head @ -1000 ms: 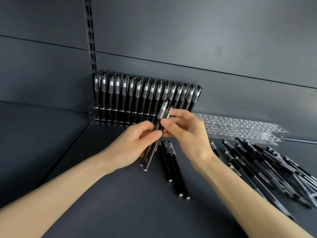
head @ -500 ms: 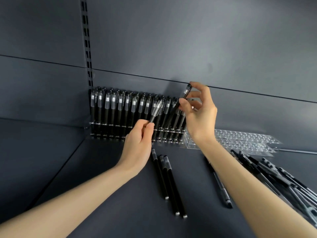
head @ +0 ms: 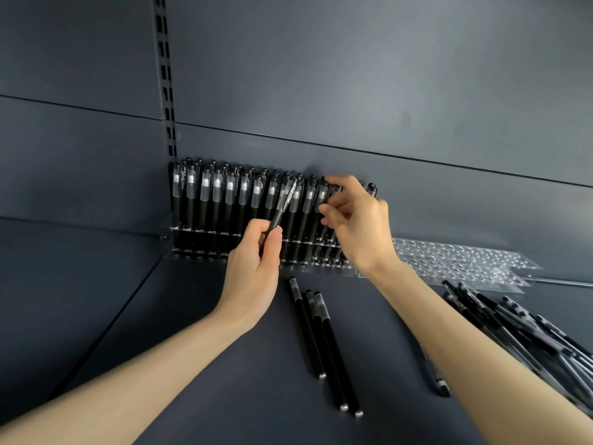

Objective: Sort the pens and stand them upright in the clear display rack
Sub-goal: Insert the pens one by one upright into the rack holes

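Observation:
A clear display rack [head: 167, 242] stands against the back wall, its left part filled with several upright black pens [head: 218, 200]. My left hand [head: 253, 268] pinches one black pen [head: 284, 203] that tilts up to the right in front of the row. My right hand [head: 356, 223] is at the right end of the standing pens, fingers curled round the top of a pen that is mostly hidden by the hand. Three black pens [head: 321, 342] lie side by side on the shelf below my hands.
The rack's empty clear section [head: 455, 261] with rows of holes runs to the right. A heap of several loose black pens [head: 519, 332] lies at the right. One single pen [head: 436, 377] lies by my right forearm. A slotted upright [head: 167, 91] runs up the back wall.
My right hand has come down from above the row with its pen to the right end of the standing pens. My left hand stays put with its tilted pen.

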`<state>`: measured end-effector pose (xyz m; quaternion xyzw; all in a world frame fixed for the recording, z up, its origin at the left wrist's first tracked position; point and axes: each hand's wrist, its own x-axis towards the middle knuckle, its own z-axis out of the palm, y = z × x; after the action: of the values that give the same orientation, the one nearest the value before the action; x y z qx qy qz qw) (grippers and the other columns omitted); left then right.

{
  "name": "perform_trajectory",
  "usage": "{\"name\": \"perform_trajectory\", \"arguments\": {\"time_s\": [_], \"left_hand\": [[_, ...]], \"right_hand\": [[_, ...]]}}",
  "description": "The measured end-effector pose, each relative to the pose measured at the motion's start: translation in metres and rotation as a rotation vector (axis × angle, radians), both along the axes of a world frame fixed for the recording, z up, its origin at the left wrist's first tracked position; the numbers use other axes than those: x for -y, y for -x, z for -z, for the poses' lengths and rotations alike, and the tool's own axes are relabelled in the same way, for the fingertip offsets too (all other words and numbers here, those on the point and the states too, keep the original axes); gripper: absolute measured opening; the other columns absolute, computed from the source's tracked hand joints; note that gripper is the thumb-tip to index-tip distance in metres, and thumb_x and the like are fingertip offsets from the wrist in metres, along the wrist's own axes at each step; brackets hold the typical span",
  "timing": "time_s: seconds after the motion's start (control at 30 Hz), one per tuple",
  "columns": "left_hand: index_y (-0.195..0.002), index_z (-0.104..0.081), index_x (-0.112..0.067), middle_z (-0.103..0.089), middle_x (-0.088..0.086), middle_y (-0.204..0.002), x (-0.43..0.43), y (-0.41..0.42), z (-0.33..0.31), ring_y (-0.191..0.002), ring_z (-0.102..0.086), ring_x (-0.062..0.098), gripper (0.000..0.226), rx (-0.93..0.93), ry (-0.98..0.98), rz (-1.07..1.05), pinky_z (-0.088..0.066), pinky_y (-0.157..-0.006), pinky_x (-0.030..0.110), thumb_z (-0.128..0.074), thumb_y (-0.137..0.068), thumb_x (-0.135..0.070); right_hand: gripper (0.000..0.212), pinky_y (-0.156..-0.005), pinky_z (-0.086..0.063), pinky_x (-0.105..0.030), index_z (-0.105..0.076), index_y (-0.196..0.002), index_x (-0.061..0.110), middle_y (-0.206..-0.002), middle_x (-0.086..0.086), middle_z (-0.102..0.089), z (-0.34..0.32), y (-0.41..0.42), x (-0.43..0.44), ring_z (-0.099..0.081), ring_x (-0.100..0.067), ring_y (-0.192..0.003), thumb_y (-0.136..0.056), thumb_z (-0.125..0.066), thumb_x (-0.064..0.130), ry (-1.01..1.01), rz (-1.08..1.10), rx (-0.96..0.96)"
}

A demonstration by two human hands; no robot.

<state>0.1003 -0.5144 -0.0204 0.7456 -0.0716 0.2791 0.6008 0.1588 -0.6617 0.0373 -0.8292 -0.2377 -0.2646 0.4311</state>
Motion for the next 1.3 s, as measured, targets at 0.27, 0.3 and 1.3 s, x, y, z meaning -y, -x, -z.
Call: {"name": "perform_trajectory", "arguments": {"time_s": [0.27, 0.3, 1.3], "left_hand": [[-0.082, -0.048, -0.022, -0.042, -0.006, -0.056, 0.001, 0.001, 0.000, -0.049, -0.035, 0.006, 0.020, 0.000, -0.004, 0.000, -0.030, -0.043, 0.021, -0.042, -0.099, -0.030], [-0.083, -0.049, -0.021, -0.043, -0.008, -0.056, 0.001, 0.000, 0.000, -0.049, -0.035, 0.005, 0.019, -0.010, 0.006, 0.003, -0.031, -0.043, 0.020, -0.042, -0.099, -0.029], [-0.142, -0.041, -0.019, -0.036, 0.009, -0.136, 0.001, 0.008, 0.008, -0.129, -0.030, 0.026, 0.049, -0.045, -1.013, -0.240, -0.017, -0.108, 0.040, -0.041, -0.097, -0.039]], "right_hand": [[0.032, -0.065, -0.053, -0.032, -0.053, -0.119, 0.020, -0.079, 0.001, -0.067, 0.000, 0.002, 0.004, -0.064, -0.018, -0.068, -0.092, -0.057, 0.004, 0.096, 0.034, 0.013], [0.032, -0.066, -0.053, -0.033, -0.054, -0.120, 0.020, -0.079, 0.002, -0.066, 0.000, 0.003, 0.004, -0.064, -0.018, -0.068, -0.092, -0.058, 0.004, 0.105, 0.038, 0.017], [0.030, -0.067, -0.046, -0.013, -0.054, -0.102, 0.030, -0.083, 0.015, -0.058, -0.014, 0.016, 0.019, -0.060, -0.003, -0.069, -0.087, -0.066, 0.007, -0.379, 0.013, 0.190]]}}
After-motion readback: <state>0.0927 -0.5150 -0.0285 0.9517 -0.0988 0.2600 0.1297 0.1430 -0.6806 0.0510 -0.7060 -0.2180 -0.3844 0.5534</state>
